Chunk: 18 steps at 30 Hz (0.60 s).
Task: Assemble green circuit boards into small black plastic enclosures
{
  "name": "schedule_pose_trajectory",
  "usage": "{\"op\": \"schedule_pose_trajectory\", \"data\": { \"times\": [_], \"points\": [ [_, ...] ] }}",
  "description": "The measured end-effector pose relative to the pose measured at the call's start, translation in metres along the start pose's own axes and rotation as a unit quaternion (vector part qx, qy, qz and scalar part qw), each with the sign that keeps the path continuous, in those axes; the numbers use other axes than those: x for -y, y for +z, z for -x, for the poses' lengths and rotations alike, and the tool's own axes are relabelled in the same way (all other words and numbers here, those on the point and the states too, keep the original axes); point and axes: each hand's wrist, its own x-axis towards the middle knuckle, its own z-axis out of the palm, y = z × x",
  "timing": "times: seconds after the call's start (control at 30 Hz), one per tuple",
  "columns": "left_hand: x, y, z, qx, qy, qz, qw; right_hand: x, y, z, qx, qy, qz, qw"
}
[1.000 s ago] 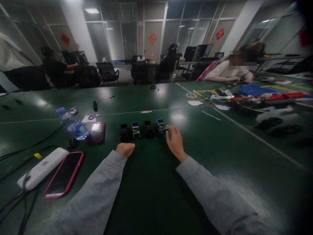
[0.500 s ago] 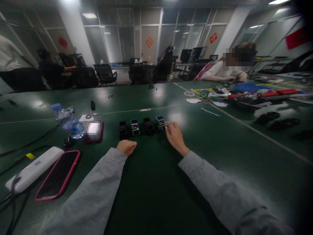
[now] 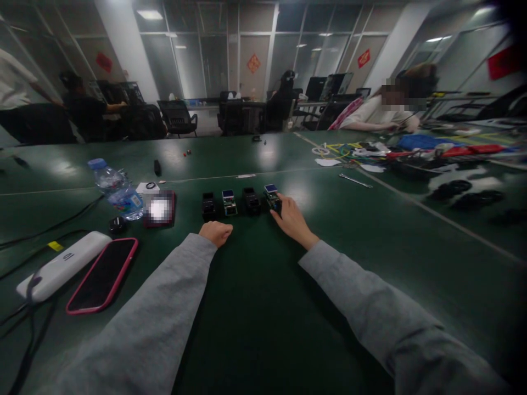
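Four small devices stand in a row on the green table. My right hand (image 3: 291,219) is closed on the rightmost one, a circuit board with a small screen (image 3: 272,190), with thumb and fingers at its sides. To its left come a black plastic case (image 3: 250,202), a second circuit board with a screen (image 3: 229,203) and another black case (image 3: 208,206). My left hand (image 3: 217,234) rests as a fist on the table just in front of the left pair. Nothing sticks out of that fist; its inside is hidden.
A water bottle (image 3: 117,192), a dark red-edged object (image 3: 172,208), a white power bank (image 3: 61,267) and a red-cased phone (image 3: 102,277) lie at left, with cables. A wrench (image 3: 354,180) and tangled cables (image 3: 341,153) are at right. A person (image 3: 370,118) sits across the table.
My right thumb and fingers have come further around the right circuit board. The left fist stays beside the row. The whole view has shifted slightly.
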Motion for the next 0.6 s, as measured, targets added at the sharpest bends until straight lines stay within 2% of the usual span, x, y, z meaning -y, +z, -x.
{"op": "schedule_pose_trajectory", "data": {
  "times": [0.27, 0.6],
  "points": [
    [0.002, 0.003, 0.000, -0.020, 0.001, 0.000, 1.000, 0.007, -0.003, 0.001, 0.004, 0.006, 0.016, 1.000],
    [0.001, 0.004, 0.000, -0.029, -0.037, 0.018, 0.999, 0.009, -0.004, 0.002, 0.001, -0.004, 0.023, 1.000]
  ]
}}
